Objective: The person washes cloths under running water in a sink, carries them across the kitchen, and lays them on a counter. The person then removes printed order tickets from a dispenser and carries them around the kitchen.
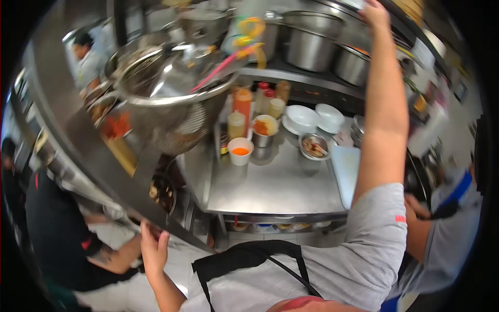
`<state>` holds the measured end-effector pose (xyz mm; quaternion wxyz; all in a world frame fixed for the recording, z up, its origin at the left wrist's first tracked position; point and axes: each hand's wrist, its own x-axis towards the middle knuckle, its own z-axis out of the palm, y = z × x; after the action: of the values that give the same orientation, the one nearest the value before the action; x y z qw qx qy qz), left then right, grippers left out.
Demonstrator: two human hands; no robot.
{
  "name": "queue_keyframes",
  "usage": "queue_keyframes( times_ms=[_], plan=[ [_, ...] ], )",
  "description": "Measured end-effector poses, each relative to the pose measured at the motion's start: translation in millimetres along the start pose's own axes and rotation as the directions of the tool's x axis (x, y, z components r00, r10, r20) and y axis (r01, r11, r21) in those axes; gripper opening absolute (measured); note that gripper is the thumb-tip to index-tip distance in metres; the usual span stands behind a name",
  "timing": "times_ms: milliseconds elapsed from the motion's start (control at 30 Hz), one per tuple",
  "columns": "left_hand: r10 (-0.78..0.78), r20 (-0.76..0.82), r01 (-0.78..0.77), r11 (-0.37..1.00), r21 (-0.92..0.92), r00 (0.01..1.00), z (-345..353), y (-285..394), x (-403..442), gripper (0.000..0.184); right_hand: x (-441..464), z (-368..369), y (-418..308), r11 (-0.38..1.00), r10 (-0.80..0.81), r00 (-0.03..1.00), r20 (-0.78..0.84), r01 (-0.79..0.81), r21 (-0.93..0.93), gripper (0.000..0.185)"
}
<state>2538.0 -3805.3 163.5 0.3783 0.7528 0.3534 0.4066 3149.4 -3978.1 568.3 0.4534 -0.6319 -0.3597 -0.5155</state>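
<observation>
My right arm stretches up past the pots at the upper right, and my right hand (375, 14) is blurred at the top edge of the view. Something pale shows beside its fingers, but whether they hold it I cannot tell. Low on the left, my left hand (154, 248) is raised with thumb and fingers apart, next to the steel shelf edge (179, 227), and nothing shows in it. Between my arms stands a steel table (275, 190). On it are a white cup of orange liquid (240, 151), a small steel bowl of food (314, 147) and a pale cutting board (346, 171).
Squeeze bottles (243, 106) and white bowls (301, 118) line the table's back. Large steel pots (313, 49) fill the shelf above. A big strainer bowl (179, 117) juts out at upper left. People stand close: a dark shirt (57, 229) left, a grey sleeve (447, 244) right.
</observation>
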Motion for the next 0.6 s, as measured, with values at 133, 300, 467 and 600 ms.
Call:
queue_keyframes(
  times_ms=[133,300,467,600],
  plan=[
    [-0.067,-0.003,0.067,0.997,0.026,0.998,1,23,-1,0.047,18,3,-19,0.933,0.227,0.927,0.300,-0.296,0.207,0.045],
    [-0.082,-0.061,0.086,0.994,0.074,0.995,12,10,-25,0.061,-16,22,0,0.935,0.199,0.944,0.264,-0.264,0.239,0.042],
    [0.006,0.136,0.005,0.997,-0.083,0.991,-69,22,-78,0.062,-124,-44,-84,0.785,0.189,0.950,0.250,-0.299,0.543,0.043],
    [0.325,-0.018,-0.317,0.932,0.176,0.946,-187,59,-147,0.049,-256,-96,-227,0.341,-0.554,0.741,0.380,-0.215,0.915,0.045]
  ],
)
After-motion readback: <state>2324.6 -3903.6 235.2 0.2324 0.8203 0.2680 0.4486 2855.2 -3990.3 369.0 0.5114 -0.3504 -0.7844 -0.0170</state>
